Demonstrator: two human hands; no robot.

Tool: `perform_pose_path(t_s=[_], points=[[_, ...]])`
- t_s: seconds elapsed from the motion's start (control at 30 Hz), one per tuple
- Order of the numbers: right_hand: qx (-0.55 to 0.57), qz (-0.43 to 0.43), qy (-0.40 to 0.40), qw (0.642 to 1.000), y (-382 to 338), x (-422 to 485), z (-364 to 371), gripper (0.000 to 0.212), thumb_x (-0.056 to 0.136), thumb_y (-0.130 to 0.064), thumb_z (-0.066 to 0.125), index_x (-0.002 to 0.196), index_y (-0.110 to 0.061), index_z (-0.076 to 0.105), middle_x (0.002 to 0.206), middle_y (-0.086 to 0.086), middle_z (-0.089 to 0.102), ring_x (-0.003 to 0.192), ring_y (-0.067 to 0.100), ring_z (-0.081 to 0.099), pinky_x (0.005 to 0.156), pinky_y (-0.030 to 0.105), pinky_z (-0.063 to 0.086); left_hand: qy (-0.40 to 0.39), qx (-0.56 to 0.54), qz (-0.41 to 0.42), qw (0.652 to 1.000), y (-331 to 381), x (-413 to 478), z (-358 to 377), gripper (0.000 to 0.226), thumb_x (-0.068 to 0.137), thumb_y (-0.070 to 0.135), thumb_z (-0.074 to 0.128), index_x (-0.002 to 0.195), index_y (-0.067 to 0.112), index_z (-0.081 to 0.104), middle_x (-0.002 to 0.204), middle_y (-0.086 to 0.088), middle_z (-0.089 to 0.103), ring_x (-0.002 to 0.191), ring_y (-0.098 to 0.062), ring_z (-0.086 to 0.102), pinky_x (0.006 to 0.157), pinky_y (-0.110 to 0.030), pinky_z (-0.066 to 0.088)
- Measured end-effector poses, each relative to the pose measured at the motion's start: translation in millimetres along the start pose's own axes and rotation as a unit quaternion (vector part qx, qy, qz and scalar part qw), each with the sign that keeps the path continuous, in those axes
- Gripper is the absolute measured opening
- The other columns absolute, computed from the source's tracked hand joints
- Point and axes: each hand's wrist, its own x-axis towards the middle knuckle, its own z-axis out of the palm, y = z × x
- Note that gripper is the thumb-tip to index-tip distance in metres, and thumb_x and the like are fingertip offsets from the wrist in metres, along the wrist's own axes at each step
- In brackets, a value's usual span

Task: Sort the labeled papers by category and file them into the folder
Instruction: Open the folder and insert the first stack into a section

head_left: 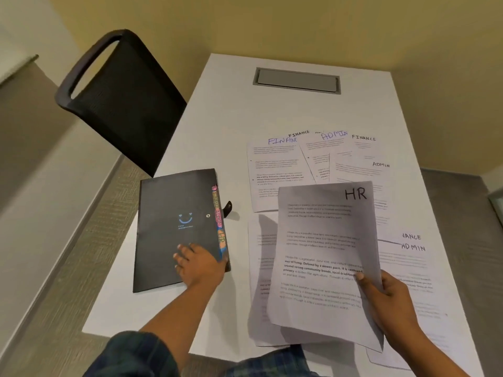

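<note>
White surface (231,118): black folder (174,208) lies left of the lifted HR sheet (324,254), long axis running away from the person, tabbed edge (217,213) facing the sheet. Left hand (200,263) rests flat on its cover; right hand (386,295) pinches the sheet's right edge.

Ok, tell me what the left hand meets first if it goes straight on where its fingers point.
The left hand rests on the black folder. Its fingers point up-left, so it meets only more cover, then likely the table edge. Depth beyond is unclear.
</note>
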Motion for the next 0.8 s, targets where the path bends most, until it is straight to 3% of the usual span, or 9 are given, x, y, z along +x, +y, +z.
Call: perform_pose_path(t_s=[0.17, 0.3, 0.37, 0.47, 0.53, 0.6, 0.67, 0.73, 0.8], points=[[0.008, 0.017, -0.017, 1.0, 6.0, 10.4, -25.5, 0.012, 0.095, -0.024, 0.064, 0.094, -0.015, 0.071, 0.086, 0.008, 0.076, 0.079, 0.031, 0.071, 0.068, 0.039, 0.054, -0.067, 0.121, 0.057, 0.989, -2.0, -1.1, 1.1, 0.076, 0.1, 0.041, 0.043, 0.152, -0.004, 0.012, 0.16, -0.028, 0.006, 0.145, -0.05, 0.012, 0.113, -0.05, 0.032], [-0.002, 0.016, -0.018, 1.0, 13.9, 19.8, -42.7, 0.015, 0.096, -0.024, 0.063, 0.087, -0.014, 0.07, 0.083, 0.018, 0.074, 0.076, 0.036, 0.067, 0.068, 0.042, 0.052, -0.057, 0.182, 0.077, 0.979, 4.3, -10.2, -9.3, 0.05, 0.098, 0.025, 0.051, 0.141, 0.003, 0.038, 0.147, -0.02, 0.043, 0.127, -0.034, 0.052, 0.1, -0.04, 0.05], [0.003, 0.021, -0.018, 1.0, 15.4, 23.9, -49.0, 0.014, 0.096, -0.022, 0.062, 0.088, -0.013, 0.069, 0.084, 0.017, 0.074, 0.079, 0.038, 0.069, 0.07, 0.046, 0.054, -0.029, 0.184, 0.078, 0.979, 7.0, -20.8, -17.3, 0.045, 0.096, 0.026, 0.055, 0.136, 0.009, 0.043, 0.133, -0.011, 0.055, 0.114, -0.026, 0.06, 0.09, -0.036, 0.055], [0.013, 0.029, -0.019, 0.999, 17.1, 27.3, -57.7, 0.011, 0.096, -0.02, 0.062, 0.094, -0.012, 0.069, 0.088, 0.014, 0.074, 0.082, 0.036, 0.07, 0.075, 0.048, 0.055, 0.014, 0.193, 0.079, 0.978, 6.1, -30.6, -27.5, 0.069, 0.094, 0.025, 0.059, 0.151, 0.015, 0.02, 0.136, -0.012, 0.053, 0.112, -0.025, 0.062, 0.083, -0.037, 0.056], [0.013, 0.024, -0.028, 0.999, 17.2, 28.7, -63.3, 0.011, 0.096, -0.021, 0.062, 0.094, -0.012, 0.069, 0.088, 0.015, 0.074, 0.081, 0.036, 0.068, 0.074, 0.047, 0.054, 0.032, 0.196, 0.104, 0.975, 3.2, -34.7, -36.7, 0.095, 0.091, 0.018, 0.062, 0.155, 0.029, -0.008, 0.154, -0.017, 0.032, 0.101, -0.025, 0.065, 0.074, -0.036, 0.059], [0.009, 0.022, -0.028, 0.999, 19.6, 31.5, -66.0, 0.013, 0.096, -0.021, 0.063, 0.088, -0.012, 0.068, 0.087, 0.021, 0.072, 0.075, 0.034, 0.064, 0.068, 0.042, 0.049, 0.014, 0.239, 0.154, 0.959, 4.4, -36.0, -47.6, 0.108, 0.089, 0.011, 0.064, 0.15, 0.043, -0.019, 0.162, -0.017, 0.005, 0.086, -0.02, 0.066, 0.064, -0.032, 0.06], [0.006, 0.02, -0.039, 0.999, 19.2, 31.4, -68.6, 0.013, 0.096, -0.02, 0.063, 0.089, -0.01, 0.068, 0.087, 0.022, 0.071, 0.072, 0.032, 0.06, 0.065, 0.038, 0.043, 0.0, 0.277, 0.151, 0.949, 6.3, -43.1, -62.6, 0.097, 0.089, 0.008, 0.063, 0.153, 0.044, -0.001, 0.164, -0.014, 0.0, 0.082, -0.018, 0.064, 0.066, -0.031, 0.06], [0.004, 0.021, -0.05, 0.999, 19.8, 32.3, -69.6, 0.013, 0.096, -0.02, 0.063, 0.095, -0.008, 0.069, 0.086, 0.018, 0.071, 0.073, 0.031, 0.061, 0.064, 0.038, 0.044, 0.022, 0.283, 0.119, 0.951, 6.4, -52.1, -74.9, 0.076, 0.09, 0.011, 0.063, 0.152, 0.029, 0.024, 0.16, -0.009, 0.022, 0.087, -0.018, 0.064, 0.071, -0.031, 0.059], [-0.001, 0.017, -0.059, 0.998, 17.7, 31.5, -70.3, 0.014, 0.096, -0.021, 0.063, 0.098, -0.007, 0.069, 0.084, 0.015, 0.071, 0.074, 0.031, 0.062, 0.064, 0.037, 0.044, 0.066, 0.245, 0.084, 0.964, 4.3, -59.2, -81.4, 0.061, 0.093, 0.016, 0.057, 0.149, 0.018, 0.031, 0.144, -0.004, 0.048, 0.093, -0.02, 0.065, 0.074, -0.033, 0.054]])
